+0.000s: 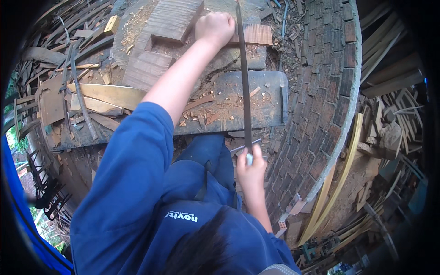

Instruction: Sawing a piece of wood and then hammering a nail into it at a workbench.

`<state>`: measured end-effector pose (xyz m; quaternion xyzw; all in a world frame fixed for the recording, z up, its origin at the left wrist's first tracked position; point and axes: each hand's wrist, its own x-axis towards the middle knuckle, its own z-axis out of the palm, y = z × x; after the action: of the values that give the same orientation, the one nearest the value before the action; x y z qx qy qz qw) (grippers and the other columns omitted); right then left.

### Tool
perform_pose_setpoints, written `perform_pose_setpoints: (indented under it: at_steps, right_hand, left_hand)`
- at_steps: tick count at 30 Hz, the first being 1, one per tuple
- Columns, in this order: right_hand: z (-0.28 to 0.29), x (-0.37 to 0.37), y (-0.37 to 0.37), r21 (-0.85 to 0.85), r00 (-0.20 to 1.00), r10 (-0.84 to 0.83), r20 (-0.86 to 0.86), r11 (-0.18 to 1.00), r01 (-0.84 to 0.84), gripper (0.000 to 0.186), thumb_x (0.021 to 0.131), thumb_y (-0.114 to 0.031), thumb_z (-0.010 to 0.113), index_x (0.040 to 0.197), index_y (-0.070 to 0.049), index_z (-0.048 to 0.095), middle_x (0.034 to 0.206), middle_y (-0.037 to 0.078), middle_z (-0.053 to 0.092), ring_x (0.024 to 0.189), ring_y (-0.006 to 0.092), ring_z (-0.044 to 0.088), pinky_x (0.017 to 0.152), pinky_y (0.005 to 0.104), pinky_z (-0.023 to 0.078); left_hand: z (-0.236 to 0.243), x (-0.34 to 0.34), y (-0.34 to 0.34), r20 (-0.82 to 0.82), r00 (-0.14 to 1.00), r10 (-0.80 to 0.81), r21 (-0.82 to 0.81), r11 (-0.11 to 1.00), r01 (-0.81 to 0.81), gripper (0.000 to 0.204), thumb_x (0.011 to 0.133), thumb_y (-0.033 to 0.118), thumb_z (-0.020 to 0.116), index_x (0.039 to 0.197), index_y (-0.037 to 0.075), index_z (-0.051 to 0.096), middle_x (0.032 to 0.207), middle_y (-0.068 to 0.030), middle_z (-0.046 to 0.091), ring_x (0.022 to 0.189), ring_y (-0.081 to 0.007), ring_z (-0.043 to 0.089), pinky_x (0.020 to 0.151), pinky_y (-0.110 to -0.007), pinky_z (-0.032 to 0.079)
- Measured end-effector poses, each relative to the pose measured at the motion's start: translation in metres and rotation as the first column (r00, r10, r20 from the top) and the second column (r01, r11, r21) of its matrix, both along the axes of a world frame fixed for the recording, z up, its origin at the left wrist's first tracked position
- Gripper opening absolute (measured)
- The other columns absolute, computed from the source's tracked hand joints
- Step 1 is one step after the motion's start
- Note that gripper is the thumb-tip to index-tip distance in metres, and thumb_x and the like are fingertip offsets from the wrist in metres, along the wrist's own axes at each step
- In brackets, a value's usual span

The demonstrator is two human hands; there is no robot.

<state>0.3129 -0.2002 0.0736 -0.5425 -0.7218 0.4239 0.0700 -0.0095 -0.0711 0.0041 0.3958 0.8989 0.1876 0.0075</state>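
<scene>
My left hand (214, 28) is closed at the top of the work spot, gripping a short reddish, striped wooden piece (255, 34) that extends to the right from under it. My right hand (251, 167), lower right, is wrapped round the pale handle of a long, narrow, dark blade (245, 96), which runs upward across the wooden piece just right of my left hand. Notched, grey-brown wooden blocks (167, 18) lie beside my left hand, on a worn wood chopping surface (124, 25). A dark plank (270, 103) strewn with chips lies below.
Loose boards and offcuts (98, 96) pile up on the left. A curved brick wall (321, 91) runs down the right, with long timber strips (348, 165) and scrap wood beyond it. My legs (201, 156) are below the plank. A blue sheet (20, 215) shows at the far left.
</scene>
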Motion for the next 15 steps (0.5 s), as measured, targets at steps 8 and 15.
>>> perform_pose_setpoints:
  at_steps: [8, 15]
  right_hand:
    - [-0.018, -0.076, 0.058, 0.054, 0.967, 0.066, -0.245, 0.997, -0.055, 0.016, 0.09, -0.01, 0.057, 0.103, -0.001, 0.055, 0.069, 0.026, 0.061, 0.066, 0.0467, 0.062, 0.055, 0.0474, 0.049]
    - [0.017, -0.067, 0.053, -0.139, 0.999, -0.03, -0.042, 0.99, 0.024, 0.016, 0.089, -0.009, 0.059, 0.101, 0.001, 0.056, 0.067, 0.024, 0.062, 0.065, 0.0411, 0.066, 0.056, 0.0437, 0.051]
  left_hand:
    - [-0.003, -0.003, 0.007, 0.112, 0.984, 0.139, -0.038, 0.99, -0.136, 0.033, 0.091, 0.032, 0.047, 0.088, 0.011, 0.072, 0.095, -0.0135, 0.071, 0.091, -0.0341, 0.068, 0.083, -0.046, 0.054]
    - [-0.007, -0.001, 0.003, 0.041, 0.999, -0.02, 0.16, 0.987, 0.013, 0.027, 0.088, 0.024, 0.054, 0.076, 0.008, 0.07, 0.09, -0.0138, 0.071, 0.087, -0.032, 0.068, 0.08, -0.043, 0.055]
